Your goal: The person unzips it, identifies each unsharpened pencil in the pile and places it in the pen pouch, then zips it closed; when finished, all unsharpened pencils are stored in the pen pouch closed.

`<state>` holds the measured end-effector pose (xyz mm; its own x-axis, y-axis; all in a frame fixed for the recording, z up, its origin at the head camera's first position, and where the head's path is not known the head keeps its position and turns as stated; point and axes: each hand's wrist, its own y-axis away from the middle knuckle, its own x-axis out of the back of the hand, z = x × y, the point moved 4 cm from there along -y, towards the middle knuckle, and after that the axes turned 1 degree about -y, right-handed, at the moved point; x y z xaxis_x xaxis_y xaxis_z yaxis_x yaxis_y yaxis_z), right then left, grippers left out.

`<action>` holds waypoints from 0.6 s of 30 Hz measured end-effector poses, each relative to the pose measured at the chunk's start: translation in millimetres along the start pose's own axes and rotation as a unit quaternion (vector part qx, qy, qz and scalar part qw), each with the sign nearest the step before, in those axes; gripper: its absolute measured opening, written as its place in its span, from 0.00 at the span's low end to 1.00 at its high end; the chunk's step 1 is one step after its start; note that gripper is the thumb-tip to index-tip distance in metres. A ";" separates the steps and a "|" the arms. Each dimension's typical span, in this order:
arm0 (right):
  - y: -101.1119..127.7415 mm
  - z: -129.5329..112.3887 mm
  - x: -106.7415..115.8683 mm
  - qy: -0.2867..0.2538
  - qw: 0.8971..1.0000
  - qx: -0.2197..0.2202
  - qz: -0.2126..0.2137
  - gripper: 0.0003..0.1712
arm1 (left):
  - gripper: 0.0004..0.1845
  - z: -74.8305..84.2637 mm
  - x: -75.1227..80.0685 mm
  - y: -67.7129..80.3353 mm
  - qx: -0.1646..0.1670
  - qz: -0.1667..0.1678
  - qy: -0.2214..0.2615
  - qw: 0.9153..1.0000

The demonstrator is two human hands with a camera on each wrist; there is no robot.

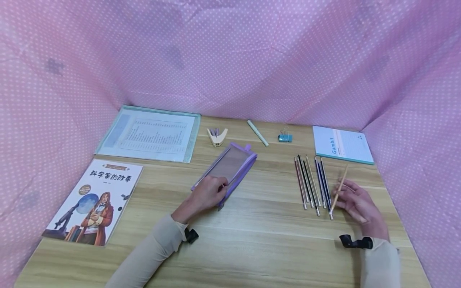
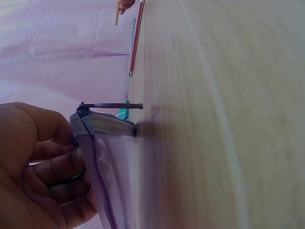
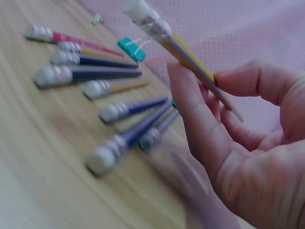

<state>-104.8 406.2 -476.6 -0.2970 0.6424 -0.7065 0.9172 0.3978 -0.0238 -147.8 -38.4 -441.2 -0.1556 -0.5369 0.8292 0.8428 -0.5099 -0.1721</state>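
Observation:
My left hand (image 1: 208,194) grips the near end of a purple mesh pencil case (image 1: 230,162) with a zip, which lies slanted on the table. In the left wrist view, the thumb and curled fingers are at the case's edge (image 2: 88,148), beside a dark zip pull (image 2: 112,105). At the right, my right hand (image 1: 360,206) pinches a yellow pencil (image 1: 340,188) between thumb and fingers. Its white eraser end (image 3: 138,10) points away from the palm in the right wrist view. Just left of this hand, several pencils (image 1: 309,186) lie side by side, erasers toward me.
Along the back are a document pouch (image 1: 155,136), a cream stapler (image 1: 217,138), a pale green pen (image 1: 257,133), a teal binder clip (image 1: 285,138) and a blue notebook (image 1: 342,145). A picture-covered book (image 1: 95,202) lies at left. Pink dotted cloth (image 1: 230,60) surrounds the table.

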 end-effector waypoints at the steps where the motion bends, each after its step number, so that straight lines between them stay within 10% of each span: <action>1: -0.6 0.8 -2.5 -0.003 1.000 0.003 0.004 0.30 | 0.04 0.2 0.0 0.0 0.000 0.000 0.000 1.000; 18: -19.6 24.7 -40.9 0.021 0.998 0.021 0.050 0.27 | 0.04 0.8 -1.6 1.1 -0.009 0.008 0.016 1.000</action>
<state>-104.1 355.9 -464.8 -0.2144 0.7048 -0.6762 0.9525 0.3041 0.0150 -146.2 -37.6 -442.3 -0.1581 -0.5659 0.8091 0.8359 -0.5129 -0.1954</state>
